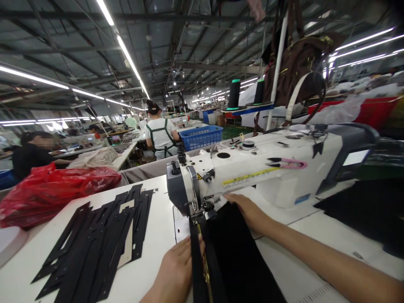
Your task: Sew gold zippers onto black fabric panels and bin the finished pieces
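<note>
A white sewing machine (268,181) stands in front of me, and a black fabric panel (243,256) runs under its presser foot. Along the panel's left side lies a zipper (205,269) with gold teeth, leading up to the needle area. My left hand (176,267) is closed on the black edge beside the zipper, close in front of the presser foot. On the far right side of the panel, my right hand (249,212) grips the raised fabric beneath the machine arm; part of its fingers is hidden behind the cloth.
Several black strips (104,235) lie on the table's left, by a red plastic bag (57,189). Pink-handled thread snips (288,163) rest against the machine arm. More black fabric (369,210) lies at right. Beyond are a blue crate (202,138) and a person (159,132).
</note>
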`<state>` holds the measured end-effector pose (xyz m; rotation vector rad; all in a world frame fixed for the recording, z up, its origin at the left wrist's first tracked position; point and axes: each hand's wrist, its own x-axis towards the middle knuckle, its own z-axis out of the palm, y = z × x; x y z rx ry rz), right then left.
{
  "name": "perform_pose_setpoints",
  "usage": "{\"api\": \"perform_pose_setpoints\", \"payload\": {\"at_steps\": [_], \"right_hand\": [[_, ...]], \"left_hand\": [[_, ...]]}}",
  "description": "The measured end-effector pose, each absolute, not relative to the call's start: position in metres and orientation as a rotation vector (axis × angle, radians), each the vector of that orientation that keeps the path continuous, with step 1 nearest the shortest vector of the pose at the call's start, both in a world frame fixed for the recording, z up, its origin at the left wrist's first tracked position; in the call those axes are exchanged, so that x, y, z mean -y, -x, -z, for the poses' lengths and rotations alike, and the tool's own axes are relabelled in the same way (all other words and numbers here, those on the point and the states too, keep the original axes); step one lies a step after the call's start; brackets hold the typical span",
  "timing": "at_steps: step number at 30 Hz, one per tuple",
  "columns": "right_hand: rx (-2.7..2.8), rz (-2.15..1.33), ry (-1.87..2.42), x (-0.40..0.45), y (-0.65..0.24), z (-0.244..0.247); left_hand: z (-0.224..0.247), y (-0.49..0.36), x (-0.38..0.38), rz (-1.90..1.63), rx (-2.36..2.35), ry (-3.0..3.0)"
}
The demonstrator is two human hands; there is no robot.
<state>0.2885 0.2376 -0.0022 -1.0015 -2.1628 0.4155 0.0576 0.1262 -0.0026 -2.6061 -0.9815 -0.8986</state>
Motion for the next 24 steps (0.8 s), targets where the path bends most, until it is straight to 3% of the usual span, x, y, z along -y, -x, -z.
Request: {"api": "perform_pose_setpoints", "payload": {"at_steps": [4, 8, 14, 24], "right_hand": [[2.083, -0.726, 1.142, -0.266, -0.300, 0.014], [2.087, -0.884, 1.210, -0.259, -0.300, 0.014], [2.233, -0.886, 1.316, -0.255, -0.304, 0.000], [2.310, -0.753, 1.335, -0.251, -0.298, -0.006]], "left_hand": [[0.019, -0.054, -0.125, 0.705, 0.997, 2.619], [0.007, -0.055, -0.125, 0.628, 1.265, 2.626], [-0.010, -0.067, -0.131, 0.277, 1.318, 2.491], [-0.014, -0.076, -0.132, 0.033, 1.286, 2.411]]}}
